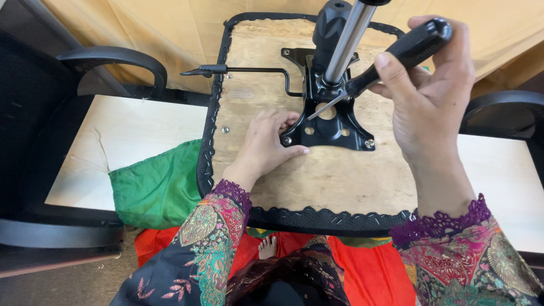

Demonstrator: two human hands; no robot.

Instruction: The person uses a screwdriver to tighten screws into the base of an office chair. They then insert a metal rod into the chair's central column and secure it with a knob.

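Screwdriver (391, 62) is gripped in right hand (433, 96) fist — axis slanted, tip pointing near-left at plate (331, 127); left hand (266, 144) rests flat beside it, fingers together.

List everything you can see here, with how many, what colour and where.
Chair seat underside: one, bare wood with black stapled fabric edge, centre, upturned.
Metal mounting plate: one, black, bolted on the seat.
Gas cylinder: one, silver, rising from the plate.
Lever: one, black, left of the plate.
Screwdriver: one, black handle, tip at the plate.
Armrests: two, black, far left and far right.
Green cloth: one, left of the seat.
Red cloth: one, below.
Bare foot: one, bottom centre.
Left hand: resting beside the plate.
Right hand: gripping the screwdriver.
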